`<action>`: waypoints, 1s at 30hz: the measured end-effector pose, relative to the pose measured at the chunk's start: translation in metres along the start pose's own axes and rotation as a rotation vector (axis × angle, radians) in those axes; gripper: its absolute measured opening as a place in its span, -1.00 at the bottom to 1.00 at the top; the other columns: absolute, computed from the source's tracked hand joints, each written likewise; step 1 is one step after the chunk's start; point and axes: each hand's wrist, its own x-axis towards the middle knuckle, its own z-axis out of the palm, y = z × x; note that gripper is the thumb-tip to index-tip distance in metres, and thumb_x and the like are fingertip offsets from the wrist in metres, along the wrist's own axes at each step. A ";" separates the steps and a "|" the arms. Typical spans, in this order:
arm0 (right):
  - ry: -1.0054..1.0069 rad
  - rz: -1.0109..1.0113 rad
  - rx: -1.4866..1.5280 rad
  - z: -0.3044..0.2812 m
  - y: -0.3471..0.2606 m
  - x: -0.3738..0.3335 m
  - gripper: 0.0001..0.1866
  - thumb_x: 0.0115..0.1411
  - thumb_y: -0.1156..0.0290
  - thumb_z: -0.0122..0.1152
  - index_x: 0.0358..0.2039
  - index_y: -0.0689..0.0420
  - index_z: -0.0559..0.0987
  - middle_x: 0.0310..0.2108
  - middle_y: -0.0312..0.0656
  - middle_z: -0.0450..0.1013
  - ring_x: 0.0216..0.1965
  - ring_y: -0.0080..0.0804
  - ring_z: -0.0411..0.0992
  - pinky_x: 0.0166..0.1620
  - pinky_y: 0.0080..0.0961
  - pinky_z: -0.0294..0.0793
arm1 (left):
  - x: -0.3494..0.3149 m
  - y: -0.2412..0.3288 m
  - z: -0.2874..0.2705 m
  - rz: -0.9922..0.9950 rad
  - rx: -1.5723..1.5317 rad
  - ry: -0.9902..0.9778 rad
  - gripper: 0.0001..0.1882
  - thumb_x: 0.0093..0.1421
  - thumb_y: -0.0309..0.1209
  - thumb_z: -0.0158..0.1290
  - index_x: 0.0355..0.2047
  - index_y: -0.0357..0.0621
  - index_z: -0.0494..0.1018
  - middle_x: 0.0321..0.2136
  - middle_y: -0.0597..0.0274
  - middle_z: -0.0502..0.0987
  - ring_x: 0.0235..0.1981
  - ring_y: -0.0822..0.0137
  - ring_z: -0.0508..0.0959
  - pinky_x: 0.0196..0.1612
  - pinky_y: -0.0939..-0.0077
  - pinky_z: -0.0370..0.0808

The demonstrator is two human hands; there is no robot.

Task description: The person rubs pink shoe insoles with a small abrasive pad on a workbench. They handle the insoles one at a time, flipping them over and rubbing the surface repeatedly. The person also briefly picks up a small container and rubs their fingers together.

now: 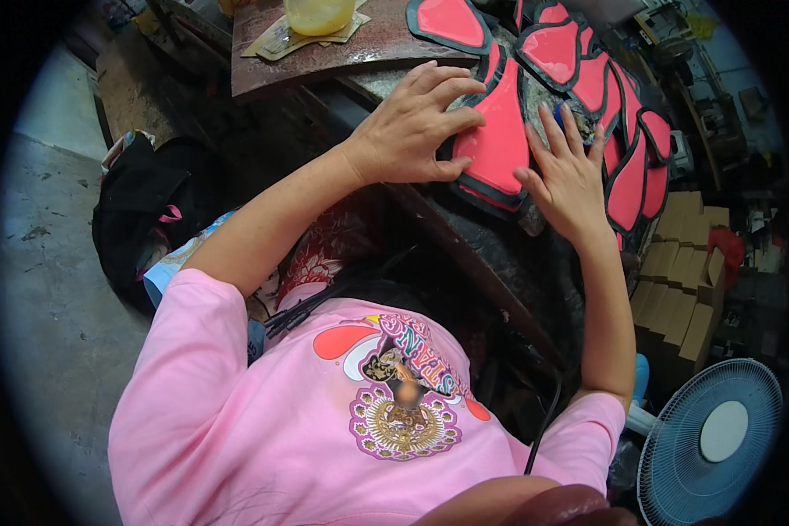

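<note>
A flat, glossy pink-red piece with a black border [497, 131] lies in front of me at the near edge of the work surface, seemingly with another under it. My left hand [419, 127] is at its left side, fingers apart and slightly bent, with thumb and fingertips at the pink face. To its right my right hand [570, 180] is open with fingers spread, the thumb near the piece's right edge. A round blue-rimmed object [577, 123] shows partly behind those fingers. More pink pieces with black borders [550, 54] overlap at the far right.
A container of yellowish liquid [318, 13] stands on papers on a dark red board [368, 46] at the far left. Stacked cardboard boxes [680, 280] and a fan [712, 443] are to my right. A black bag or cloth [149, 210] lies at left.
</note>
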 end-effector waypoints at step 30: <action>0.105 0.098 0.078 0.046 0.022 0.124 -0.13 0.32 -0.42 -0.38 0.33 -0.03 0.38 0.45 -0.18 0.12 0.49 -0.06 -0.06 0.36 0.48 -0.27 | -0.002 -0.002 0.002 -0.018 -0.001 0.007 -0.43 -0.04 -0.16 0.30 -0.01 0.00 0.46 0.20 0.11 0.35 0.33 0.03 0.25 0.41 -0.05 0.09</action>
